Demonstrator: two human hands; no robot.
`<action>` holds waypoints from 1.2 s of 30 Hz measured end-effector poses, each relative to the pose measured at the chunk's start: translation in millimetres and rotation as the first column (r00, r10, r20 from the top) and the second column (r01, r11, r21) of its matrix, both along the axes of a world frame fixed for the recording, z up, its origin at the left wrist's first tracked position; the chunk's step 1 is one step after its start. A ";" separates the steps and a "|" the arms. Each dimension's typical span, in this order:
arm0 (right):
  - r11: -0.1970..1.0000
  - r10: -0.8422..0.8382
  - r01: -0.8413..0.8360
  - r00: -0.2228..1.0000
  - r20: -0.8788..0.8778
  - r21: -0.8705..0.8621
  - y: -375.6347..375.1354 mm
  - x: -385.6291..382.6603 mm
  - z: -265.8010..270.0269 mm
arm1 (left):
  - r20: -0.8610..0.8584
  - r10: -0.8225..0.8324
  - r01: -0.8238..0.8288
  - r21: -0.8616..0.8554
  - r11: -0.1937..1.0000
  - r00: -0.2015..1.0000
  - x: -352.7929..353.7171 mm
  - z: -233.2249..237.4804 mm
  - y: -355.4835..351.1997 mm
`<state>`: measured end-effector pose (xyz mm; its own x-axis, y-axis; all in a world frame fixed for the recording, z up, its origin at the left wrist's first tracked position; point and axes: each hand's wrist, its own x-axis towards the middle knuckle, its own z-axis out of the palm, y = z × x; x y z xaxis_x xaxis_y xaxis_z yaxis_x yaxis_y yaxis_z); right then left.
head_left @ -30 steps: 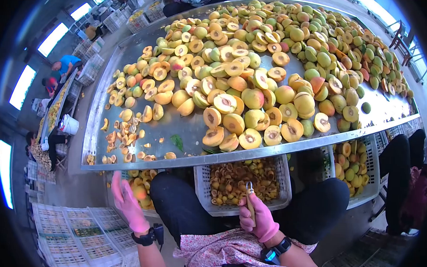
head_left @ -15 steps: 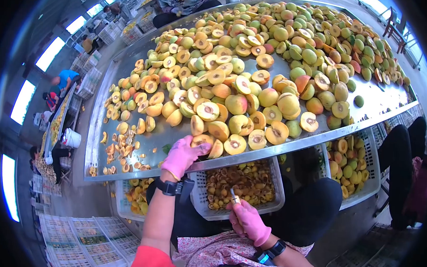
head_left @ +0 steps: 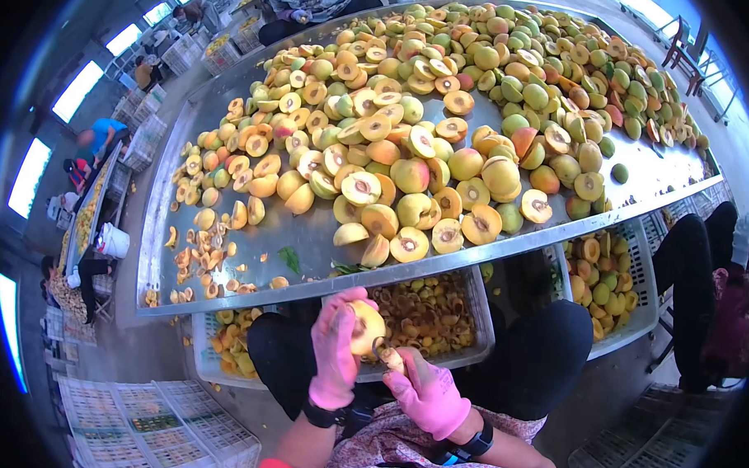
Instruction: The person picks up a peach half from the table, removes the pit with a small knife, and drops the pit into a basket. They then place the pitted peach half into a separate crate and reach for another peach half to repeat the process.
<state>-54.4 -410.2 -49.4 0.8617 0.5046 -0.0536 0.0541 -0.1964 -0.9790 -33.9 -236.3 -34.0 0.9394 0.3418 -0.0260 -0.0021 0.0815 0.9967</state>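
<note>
Fruit half (head_left: 367,329) is sitting in the left hand (head_left: 335,348), just below the near edge of the metal table (head_left: 308,232); its back is hiding against the palm, and the fingers are clamping around its side. The right hand (head_left: 431,397) is closing its fingers around a small hooked tool (head_left: 391,361), covering much of the handle; the curved tip is reaching the fruit's lower edge, though whether it is biting into flesh is staying too small to tell. The cut face is showing yellow-orange, with a darker, brownish hollow in the middle; behind the hands, a crate (head_left: 480,341) of small brownish-yellow pieces is disappearing partly under the table edge.
</note>
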 end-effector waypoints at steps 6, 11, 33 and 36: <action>0.995 0.007 -0.009 1.000 -0.030 -0.095 3.6 -5.3 -4.9 | -0.020 0.032 -0.034 -0.097 0.995 0.999 -24.7 -21.0 -28.7; 0.984 -0.012 -0.002 0.997 -0.077 -0.177 2.4 -7.8 -8.7 | 0.031 0.061 -0.056 -0.139 0.989 0.998 -26.3 -19.2 -43.1; 0.973 0.208 -0.232 0.906 -0.370 -0.021 1.5 -0.8 -24.9 | -0.010 0.118 -0.118 -0.129 0.985 0.993 -46.2 -50.4 -40.7; 0.975 0.154 -0.193 0.943 -0.294 -0.109 2.0 -1.6 -26.2 | -0.026 0.028 -0.035 -0.350 0.936 0.999 -37.4 -42.5 -37.6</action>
<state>-56.0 -408.2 -75.6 0.7010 0.6160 -0.3593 -0.1755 -0.3393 -0.9242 -71.3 -273.9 -76.5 0.9262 0.3372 -0.1685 0.0098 0.4253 0.9050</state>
